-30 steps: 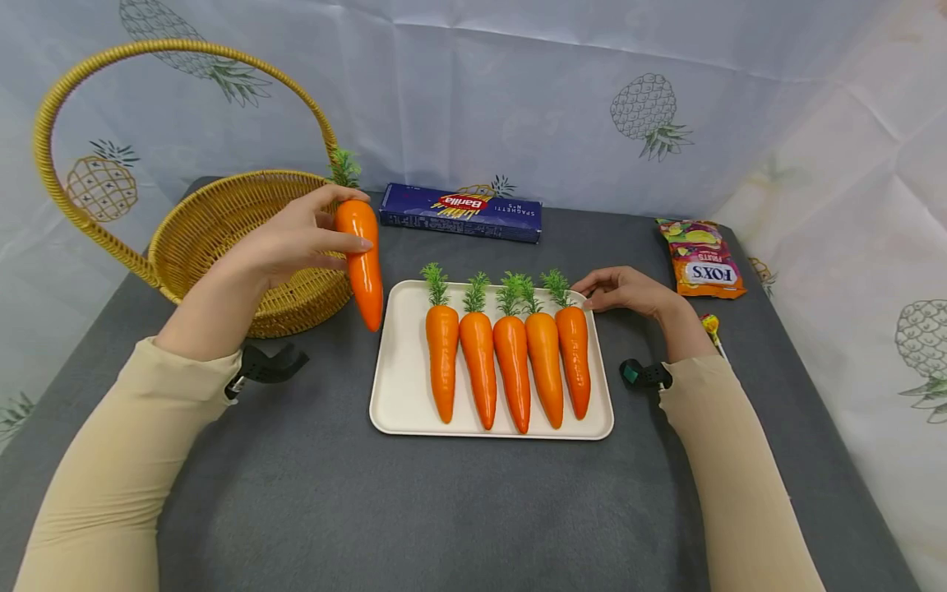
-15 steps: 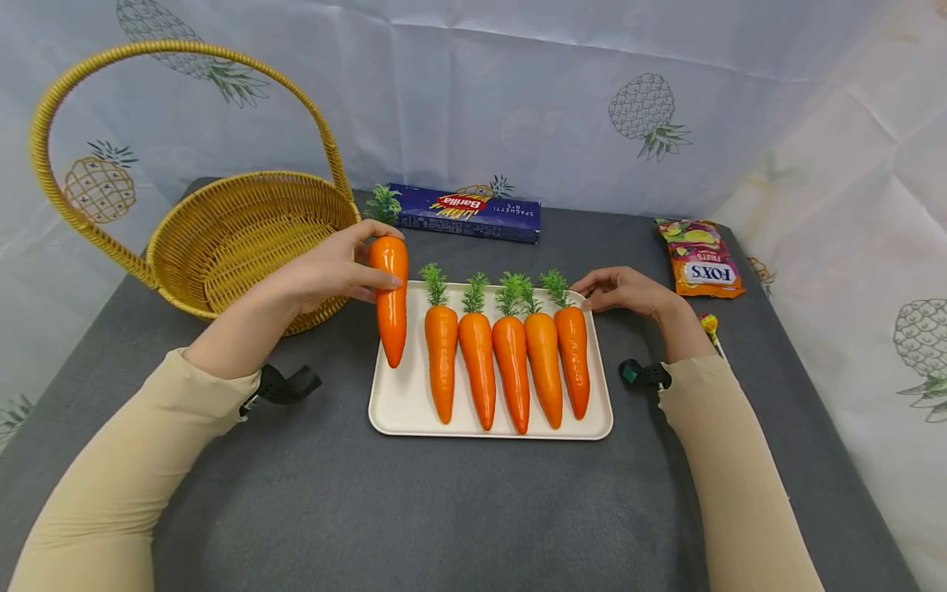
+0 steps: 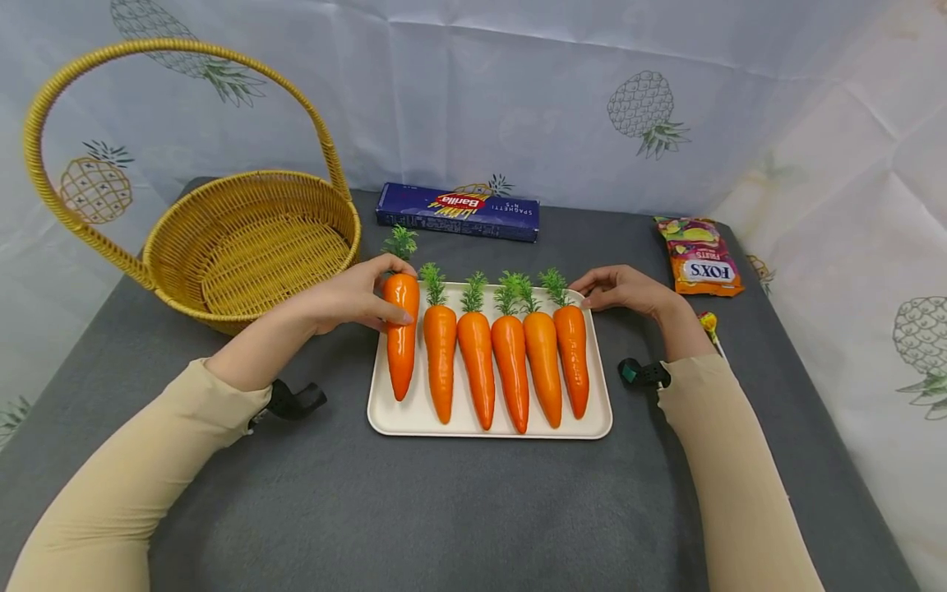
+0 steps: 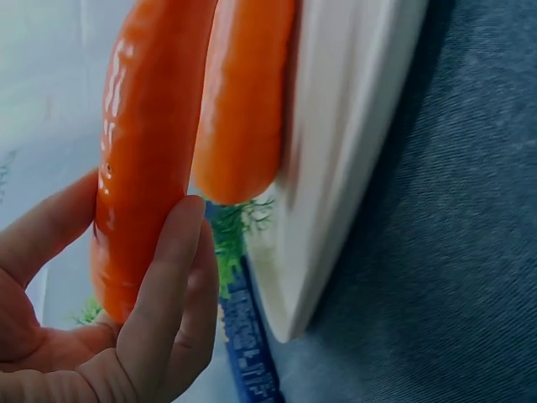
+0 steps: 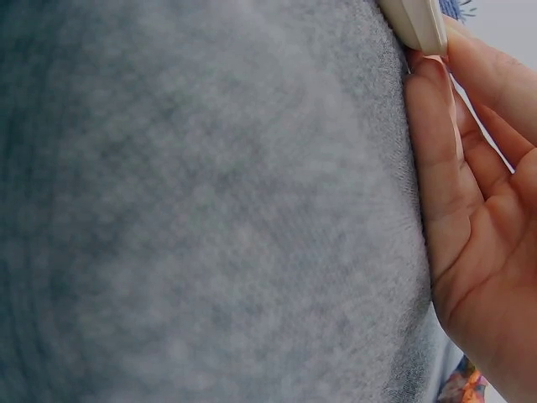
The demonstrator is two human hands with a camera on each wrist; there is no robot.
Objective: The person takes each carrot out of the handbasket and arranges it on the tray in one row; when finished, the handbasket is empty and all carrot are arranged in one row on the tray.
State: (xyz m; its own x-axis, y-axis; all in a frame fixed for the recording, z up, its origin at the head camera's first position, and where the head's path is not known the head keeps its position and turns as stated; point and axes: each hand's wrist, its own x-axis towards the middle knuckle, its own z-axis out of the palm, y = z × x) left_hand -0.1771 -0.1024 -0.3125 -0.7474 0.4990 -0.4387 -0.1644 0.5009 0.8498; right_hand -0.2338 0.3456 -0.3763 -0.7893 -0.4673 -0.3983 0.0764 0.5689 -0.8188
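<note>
My left hand [image 3: 362,298] grips an orange carrot [image 3: 402,337] with a green leafy top, thumb on one side and fingers on the other. In the left wrist view this carrot [image 4: 151,143] hangs close over the tray, beside another carrot [image 4: 247,109]. The cream tray [image 3: 488,434] bears a row of several carrots [image 3: 477,362], tops pointing to the back. At its back right corner my right hand [image 3: 621,289] pinches the rim. The right wrist view has the tray's edge [image 5: 419,25] between the thumb and fingers of that hand [image 5: 478,193].
A yellow wicker basket [image 3: 259,263] with a tall handle stands at the left. Behind the tray lies a blue Barilla spaghetti box [image 3: 459,212]. On the right are a Fox's candy bag [image 3: 699,256] and a lollipop [image 3: 710,325]. A patterned cloth hangs behind.
My left hand has carried the carrot from beside the basket rightward and toward me, over the tray's left end. The right hand has stayed at the tray's corner.
</note>
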